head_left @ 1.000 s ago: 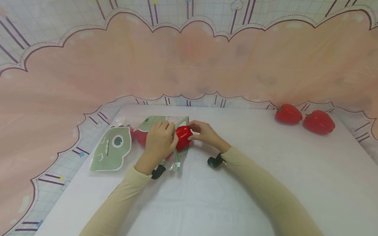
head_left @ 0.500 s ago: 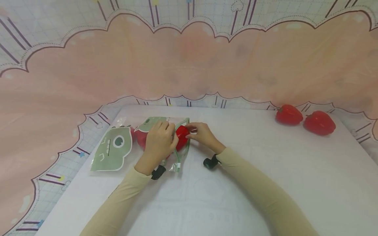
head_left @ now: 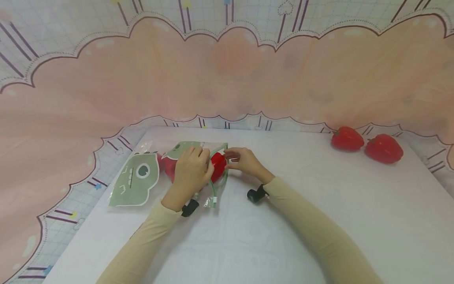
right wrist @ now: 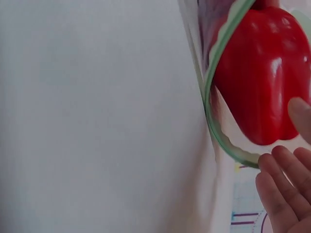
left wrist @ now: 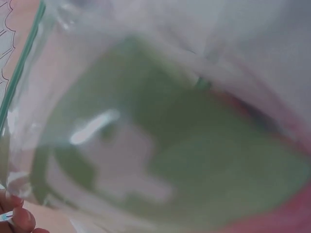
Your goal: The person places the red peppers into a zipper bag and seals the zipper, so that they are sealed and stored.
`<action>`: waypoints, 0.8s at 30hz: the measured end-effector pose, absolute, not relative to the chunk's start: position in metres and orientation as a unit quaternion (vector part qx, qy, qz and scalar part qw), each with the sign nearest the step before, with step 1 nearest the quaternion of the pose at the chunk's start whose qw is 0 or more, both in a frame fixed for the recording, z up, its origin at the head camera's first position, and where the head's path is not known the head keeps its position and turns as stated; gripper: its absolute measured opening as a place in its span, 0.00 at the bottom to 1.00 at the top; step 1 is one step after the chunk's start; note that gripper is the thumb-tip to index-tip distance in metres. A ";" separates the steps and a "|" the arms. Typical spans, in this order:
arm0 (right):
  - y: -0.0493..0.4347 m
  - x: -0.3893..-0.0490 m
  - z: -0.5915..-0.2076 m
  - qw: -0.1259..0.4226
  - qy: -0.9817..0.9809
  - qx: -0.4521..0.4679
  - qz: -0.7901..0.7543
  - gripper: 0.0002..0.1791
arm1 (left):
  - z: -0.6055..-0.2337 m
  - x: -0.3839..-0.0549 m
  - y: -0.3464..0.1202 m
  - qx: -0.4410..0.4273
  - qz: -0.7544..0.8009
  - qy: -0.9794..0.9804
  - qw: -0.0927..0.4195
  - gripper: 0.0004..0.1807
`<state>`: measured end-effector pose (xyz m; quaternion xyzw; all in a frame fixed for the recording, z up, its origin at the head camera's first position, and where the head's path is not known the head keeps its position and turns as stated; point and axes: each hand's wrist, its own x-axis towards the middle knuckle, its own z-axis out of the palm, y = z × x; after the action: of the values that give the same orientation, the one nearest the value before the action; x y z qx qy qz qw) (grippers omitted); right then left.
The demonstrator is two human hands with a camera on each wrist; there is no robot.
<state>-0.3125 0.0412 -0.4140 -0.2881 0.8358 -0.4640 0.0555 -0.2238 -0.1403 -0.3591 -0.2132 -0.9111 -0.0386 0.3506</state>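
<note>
On the white table (head_left: 301, 221), at three o'clock of the head view, lie a first loose pepper (head_left: 347, 139) and a second loose pepper (head_left: 384, 148), both red. The left hand (head_left: 193, 167) covers part of the clear bag (head_left: 133, 185); its fingers are curled and pinch the bag near the opening. There sits a red pepper (head_left: 218, 167), at nine o'clock from the right hand (head_left: 245, 161). This hand has its fingers loose and rather straight; whether the thumb touches the pepper, I cannot tell. The right wrist view shows more clearly the green rim (right wrist: 209, 109), curving past the pepper to the fingertips.
</note>
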 end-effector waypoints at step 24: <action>0.099 -0.315 -0.380 0.126 0.804 -0.276 -0.511 0.31 | -0.362 -0.224 -0.140 -0.215 -0.045 -0.912 0.347 0.04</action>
<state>-0.3151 0.0991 -0.3797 -0.2760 0.8042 -0.5110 0.1262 -0.2238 -0.1405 -0.3618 -0.2151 -0.9117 -0.0449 0.3473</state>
